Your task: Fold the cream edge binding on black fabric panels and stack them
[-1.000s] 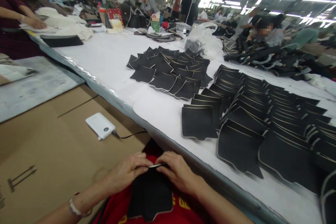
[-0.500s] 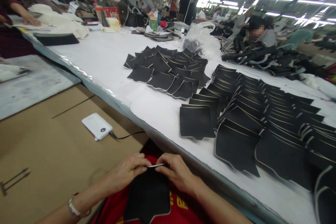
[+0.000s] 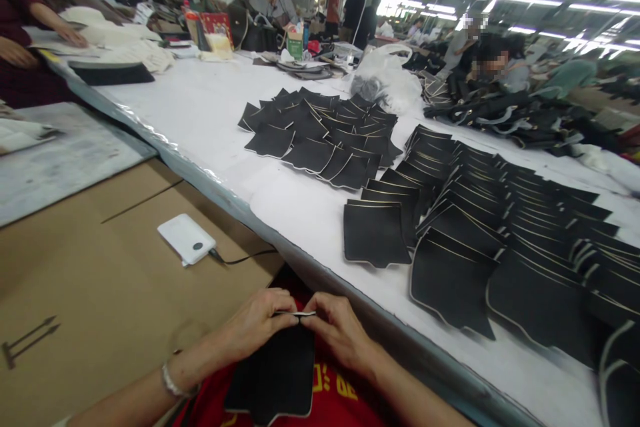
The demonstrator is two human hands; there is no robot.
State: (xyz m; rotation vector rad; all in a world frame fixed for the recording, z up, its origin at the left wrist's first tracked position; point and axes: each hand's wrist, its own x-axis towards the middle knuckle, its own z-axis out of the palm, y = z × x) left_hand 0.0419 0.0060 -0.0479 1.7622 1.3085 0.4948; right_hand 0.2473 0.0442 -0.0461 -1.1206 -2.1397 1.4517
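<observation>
A black leather panel (image 3: pixel 275 377) with a pale cut edge hangs over my lap, in front of red cloth with yellow lettering. My left hand (image 3: pixel 267 320) pinches its top edge between thumb and fingers. Close beside it, my right hand (image 3: pixel 333 327) grips the same edge near the right corner. The pale rim shows between the fingertips of both hands. Rows of overlapping black panels (image 3: pixel 377 233) of similar shape lie on the white table (image 3: pixel 220 127) to the right, with a looser pile (image 3: pixel 313 140) behind them.
On a cardboard surface (image 3: pixel 100 293) at left lies a white power bank (image 3: pixel 186 239) with a black cable. The table edge runs diagonally past my hands. A plastic bag (image 3: pixel 387 73) and dark straps (image 3: pixel 515 117) lie farther back. Co-workers stand around; one person's hand (image 3: pixel 73 35) is at far left.
My left hand has slid right along the panel's top edge, closer to my right hand. The panel's lower end has swung slightly left.
</observation>
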